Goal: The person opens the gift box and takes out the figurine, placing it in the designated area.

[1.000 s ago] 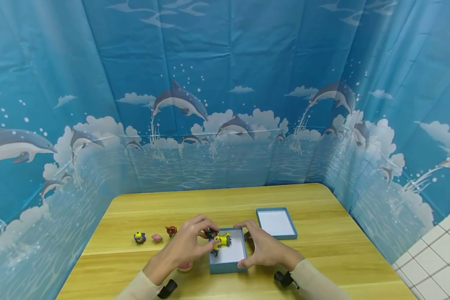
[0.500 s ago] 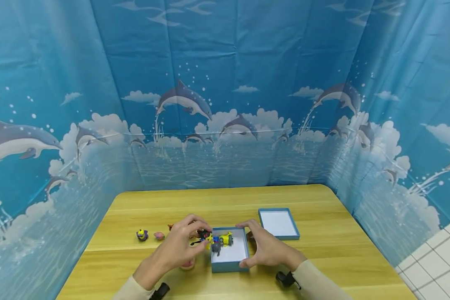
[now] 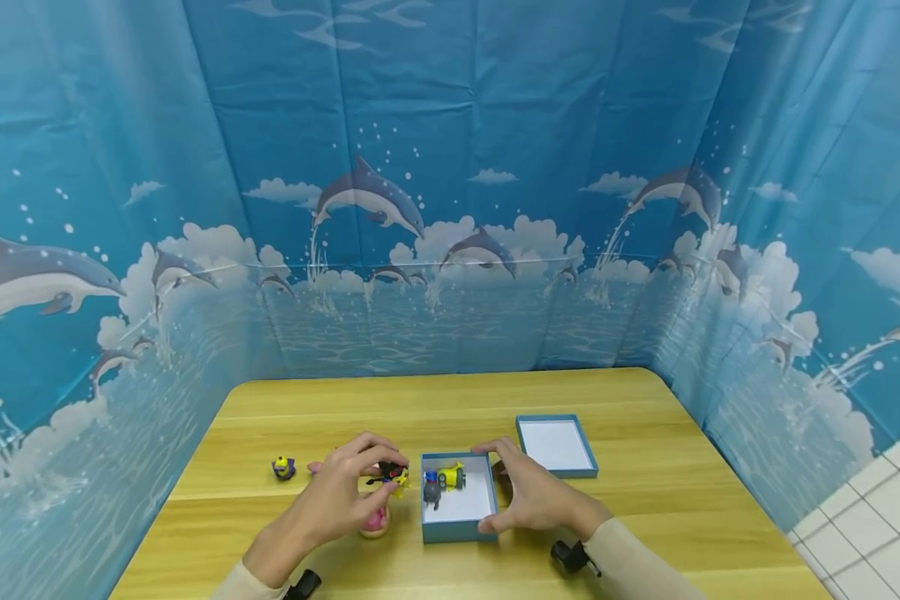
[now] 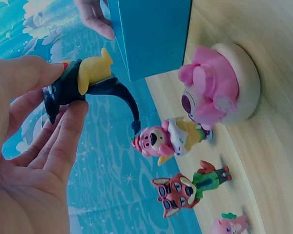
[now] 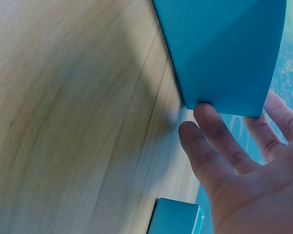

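Between thumb and fingertips my left hand pinches a small black-and-yellow toy figure, held up just left of the open blue box. The left wrist view shows this figure's yellow lower body and a long curved black tail. My right hand holds the box by its right side, thumb at the near corner and fingers at the far one. Inside the box lie a yellow figure and a dark grey one, at the left of its white floor.
Behind the box to the right lies its white-lined lid. Left of the box, a pink bear on a round base, a bear in a hat and a fox figure stand. A purple-and-yellow figure is farther left.
My left hand has moved left from over the box, carrying the black-and-yellow figure past the rim. The figures lying in the box have come into fuller view. The right hand stays on the box.
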`<state>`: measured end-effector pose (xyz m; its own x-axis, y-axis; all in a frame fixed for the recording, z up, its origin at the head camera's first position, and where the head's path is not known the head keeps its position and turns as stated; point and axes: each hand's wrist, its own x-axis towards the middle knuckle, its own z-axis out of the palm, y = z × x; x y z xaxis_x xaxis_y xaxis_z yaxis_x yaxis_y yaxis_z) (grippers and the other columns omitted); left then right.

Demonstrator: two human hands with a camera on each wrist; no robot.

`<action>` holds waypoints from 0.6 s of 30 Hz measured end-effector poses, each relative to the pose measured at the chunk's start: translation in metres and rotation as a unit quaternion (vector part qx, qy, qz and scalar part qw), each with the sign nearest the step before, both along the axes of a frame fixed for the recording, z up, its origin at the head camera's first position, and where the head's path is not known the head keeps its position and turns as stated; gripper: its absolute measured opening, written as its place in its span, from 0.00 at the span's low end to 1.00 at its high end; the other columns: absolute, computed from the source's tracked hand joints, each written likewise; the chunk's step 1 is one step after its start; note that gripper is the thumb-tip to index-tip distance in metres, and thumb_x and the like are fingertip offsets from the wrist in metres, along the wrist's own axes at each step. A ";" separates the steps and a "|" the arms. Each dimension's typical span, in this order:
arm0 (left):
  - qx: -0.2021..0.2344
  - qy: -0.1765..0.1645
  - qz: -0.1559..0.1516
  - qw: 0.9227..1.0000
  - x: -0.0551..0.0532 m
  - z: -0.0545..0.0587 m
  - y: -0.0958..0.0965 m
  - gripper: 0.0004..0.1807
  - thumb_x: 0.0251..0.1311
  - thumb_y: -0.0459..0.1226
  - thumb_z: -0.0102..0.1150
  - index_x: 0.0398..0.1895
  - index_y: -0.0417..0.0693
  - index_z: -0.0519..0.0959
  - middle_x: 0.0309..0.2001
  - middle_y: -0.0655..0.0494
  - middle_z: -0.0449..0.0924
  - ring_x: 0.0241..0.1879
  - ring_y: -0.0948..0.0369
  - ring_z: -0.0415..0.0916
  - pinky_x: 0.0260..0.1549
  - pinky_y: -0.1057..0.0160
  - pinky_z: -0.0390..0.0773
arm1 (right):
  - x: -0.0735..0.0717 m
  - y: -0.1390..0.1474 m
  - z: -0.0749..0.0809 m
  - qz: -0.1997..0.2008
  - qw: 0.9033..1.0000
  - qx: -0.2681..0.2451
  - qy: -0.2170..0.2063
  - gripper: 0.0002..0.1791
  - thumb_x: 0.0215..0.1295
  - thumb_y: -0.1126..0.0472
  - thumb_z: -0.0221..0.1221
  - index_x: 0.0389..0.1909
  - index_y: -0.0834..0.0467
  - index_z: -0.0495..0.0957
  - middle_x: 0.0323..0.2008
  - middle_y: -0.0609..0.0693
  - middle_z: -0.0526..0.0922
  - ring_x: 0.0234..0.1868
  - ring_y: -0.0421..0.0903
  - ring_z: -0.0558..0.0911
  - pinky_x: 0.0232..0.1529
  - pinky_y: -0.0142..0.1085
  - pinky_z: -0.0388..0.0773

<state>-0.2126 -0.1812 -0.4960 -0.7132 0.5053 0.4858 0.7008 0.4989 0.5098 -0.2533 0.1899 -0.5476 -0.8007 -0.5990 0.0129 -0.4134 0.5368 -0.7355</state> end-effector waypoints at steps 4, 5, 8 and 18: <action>-0.009 0.009 0.006 1.000 0.004 0.000 -0.006 0.19 0.71 0.30 0.80 0.59 0.59 0.92 0.61 0.56 0.89 0.56 0.56 0.92 0.49 0.61 0.97 | 0.002 0.001 0.000 -0.001 1.000 0.000 -0.004 0.58 0.66 0.38 0.84 0.88 0.50 0.63 0.79 0.55 0.70 0.73 0.54 0.81 0.77 0.57 0.84; -0.011 0.009 0.006 1.000 0.005 0.000 -0.008 0.19 0.71 0.30 0.80 0.59 0.59 0.92 0.61 0.56 0.89 0.56 0.55 0.92 0.49 0.61 0.97 | 0.002 0.001 0.000 0.000 1.000 -0.002 -0.007 0.58 0.66 0.38 0.84 0.88 0.51 0.63 0.79 0.55 0.70 0.74 0.54 0.81 0.77 0.57 0.84; -0.014 0.005 0.001 1.000 0.007 -0.002 -0.013 0.20 0.71 0.29 0.80 0.60 0.59 0.91 0.61 0.56 0.89 0.55 0.55 0.92 0.48 0.61 0.97 | 0.003 0.002 -0.001 0.002 1.000 -0.005 -0.017 0.57 0.67 0.41 0.84 0.88 0.52 0.63 0.80 0.57 0.69 0.74 0.55 0.81 0.78 0.57 0.83; -0.039 0.049 0.003 0.998 0.009 0.007 -0.033 0.29 0.64 0.26 0.84 0.63 0.65 0.91 0.61 0.60 0.89 0.55 0.61 0.91 0.48 0.61 0.96 | 0.002 0.001 0.002 0.001 1.000 -0.006 -0.007 0.59 0.65 0.39 0.85 0.88 0.53 0.63 0.79 0.56 0.70 0.73 0.55 0.82 0.76 0.53 0.84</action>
